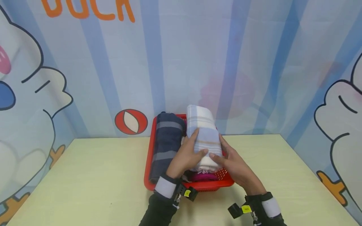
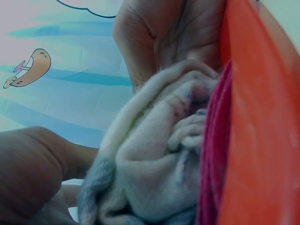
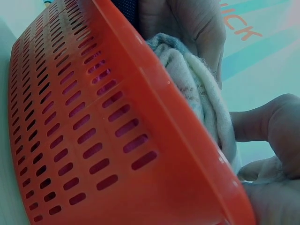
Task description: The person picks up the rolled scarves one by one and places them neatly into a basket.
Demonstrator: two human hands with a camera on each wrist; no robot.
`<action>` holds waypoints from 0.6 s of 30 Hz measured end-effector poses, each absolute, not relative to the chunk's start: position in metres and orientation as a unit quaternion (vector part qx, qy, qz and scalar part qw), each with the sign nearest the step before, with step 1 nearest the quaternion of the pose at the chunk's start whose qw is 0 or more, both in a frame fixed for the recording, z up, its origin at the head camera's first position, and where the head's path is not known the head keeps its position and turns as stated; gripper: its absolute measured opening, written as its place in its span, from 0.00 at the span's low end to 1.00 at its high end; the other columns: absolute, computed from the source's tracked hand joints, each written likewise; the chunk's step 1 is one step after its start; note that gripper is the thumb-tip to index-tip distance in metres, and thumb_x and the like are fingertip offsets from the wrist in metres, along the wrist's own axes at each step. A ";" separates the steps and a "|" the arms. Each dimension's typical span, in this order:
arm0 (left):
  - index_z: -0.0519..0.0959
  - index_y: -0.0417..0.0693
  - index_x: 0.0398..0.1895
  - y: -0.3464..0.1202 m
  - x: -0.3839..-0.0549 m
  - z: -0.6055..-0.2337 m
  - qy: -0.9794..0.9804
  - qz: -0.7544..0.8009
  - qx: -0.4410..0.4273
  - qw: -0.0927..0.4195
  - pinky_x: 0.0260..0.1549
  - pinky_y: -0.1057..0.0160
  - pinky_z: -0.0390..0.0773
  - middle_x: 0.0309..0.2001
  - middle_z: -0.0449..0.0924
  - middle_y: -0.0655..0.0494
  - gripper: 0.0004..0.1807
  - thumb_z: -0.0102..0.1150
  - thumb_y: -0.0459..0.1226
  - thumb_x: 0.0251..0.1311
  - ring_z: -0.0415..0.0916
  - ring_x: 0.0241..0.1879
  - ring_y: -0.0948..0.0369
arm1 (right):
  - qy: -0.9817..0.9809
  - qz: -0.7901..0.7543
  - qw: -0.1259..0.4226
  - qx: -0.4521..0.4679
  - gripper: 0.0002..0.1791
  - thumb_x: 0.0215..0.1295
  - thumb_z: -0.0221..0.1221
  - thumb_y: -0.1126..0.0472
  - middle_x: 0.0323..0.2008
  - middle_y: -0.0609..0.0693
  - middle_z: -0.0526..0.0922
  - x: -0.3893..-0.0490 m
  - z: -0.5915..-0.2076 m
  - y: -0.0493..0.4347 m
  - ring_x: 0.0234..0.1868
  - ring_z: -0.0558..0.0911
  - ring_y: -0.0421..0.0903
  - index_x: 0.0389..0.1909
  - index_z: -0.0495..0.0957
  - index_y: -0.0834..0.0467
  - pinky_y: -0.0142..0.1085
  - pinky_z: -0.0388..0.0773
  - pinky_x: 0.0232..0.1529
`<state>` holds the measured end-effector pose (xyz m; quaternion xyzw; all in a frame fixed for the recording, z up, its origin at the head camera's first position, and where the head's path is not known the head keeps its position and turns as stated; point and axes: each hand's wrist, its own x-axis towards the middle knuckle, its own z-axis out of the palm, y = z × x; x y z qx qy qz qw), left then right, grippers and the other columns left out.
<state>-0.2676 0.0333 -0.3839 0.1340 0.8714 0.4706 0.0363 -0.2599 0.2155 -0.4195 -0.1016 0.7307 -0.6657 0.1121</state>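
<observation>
A rolled white and light-blue plaid scarf (image 1: pixel 204 130) with a fringed end lies in the right part of a red plastic basket (image 1: pixel 147 169). My left hand (image 1: pixel 187 154) holds its left side, thumb across the top. The right hand (image 1: pixel 234 164) grips the opposite side near the fringed end, thumb also on top. In the left wrist view the roll's folded end (image 2: pixel 154 164) shows between both hands, beside magenta cloth (image 2: pixel 215 154). The right wrist view shows the basket's slotted wall (image 3: pixel 79 122) below the scarf. The fingers under the roll are partly hidden.
A dark navy roll with grey stripes (image 1: pixel 167 141) fills the basket's left side. Magenta cloth (image 1: pixel 203 177) lies beneath the plaid scarf. The basket stands on a pale yellow table (image 1: pixel 99 175), close to a printed cartoon backdrop (image 1: pixel 181 62).
</observation>
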 end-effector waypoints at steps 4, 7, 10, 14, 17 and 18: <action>0.49 0.47 0.80 0.032 -0.267 -0.388 0.874 0.464 0.136 0.033 0.62 0.42 0.70 0.72 0.59 0.34 0.42 0.58 0.37 0.67 0.68 0.63 0.43 | 0.737 -0.660 0.114 -0.090 0.48 0.72 0.57 0.61 0.78 0.59 0.50 -0.260 -0.422 0.214 0.61 0.73 0.55 0.80 0.34 0.45 0.42 0.79 0.59; 0.49 0.46 0.80 0.032 -0.268 -0.389 0.876 0.463 0.135 0.033 0.61 0.41 0.71 0.71 0.60 0.33 0.42 0.58 0.37 0.68 0.68 0.62 0.43 | 0.739 -0.658 0.114 -0.087 0.48 0.72 0.56 0.61 0.78 0.59 0.49 -0.260 -0.422 0.213 0.61 0.73 0.55 0.80 0.34 0.47 0.42 0.79 0.59; 0.49 0.46 0.80 0.032 -0.269 -0.390 0.877 0.461 0.133 0.034 0.62 0.41 0.70 0.71 0.59 0.32 0.42 0.58 0.38 0.68 0.68 0.62 0.43 | 0.742 -0.655 0.113 -0.087 0.47 0.72 0.56 0.61 0.78 0.58 0.48 -0.260 -0.422 0.213 0.61 0.73 0.55 0.80 0.34 0.48 0.42 0.80 0.59; 0.49 0.46 0.80 0.032 -0.269 -0.389 0.882 0.452 0.134 0.034 0.63 0.41 0.69 0.72 0.57 0.32 0.41 0.57 0.38 0.68 0.66 0.63 0.43 | 0.748 -0.648 0.110 -0.091 0.47 0.73 0.55 0.61 0.79 0.59 0.47 -0.261 -0.420 0.214 0.60 0.73 0.55 0.80 0.34 0.48 0.40 0.80 0.57; 0.49 0.44 0.79 0.033 -0.269 -0.388 0.884 0.445 0.137 0.033 0.64 0.41 0.69 0.73 0.57 0.32 0.41 0.57 0.38 0.69 0.65 0.65 0.42 | 0.749 -0.646 0.110 -0.092 0.47 0.73 0.55 0.60 0.79 0.58 0.46 -0.262 -0.419 0.214 0.60 0.73 0.54 0.80 0.34 0.48 0.38 0.80 0.56; 0.48 0.44 0.79 0.033 -0.269 -0.387 0.885 0.443 0.137 0.034 0.64 0.41 0.69 0.73 0.56 0.32 0.41 0.57 0.39 0.69 0.65 0.66 0.42 | 0.750 -0.645 0.109 -0.092 0.47 0.73 0.55 0.60 0.79 0.58 0.46 -0.262 -0.418 0.214 0.60 0.73 0.54 0.80 0.34 0.49 0.38 0.80 0.56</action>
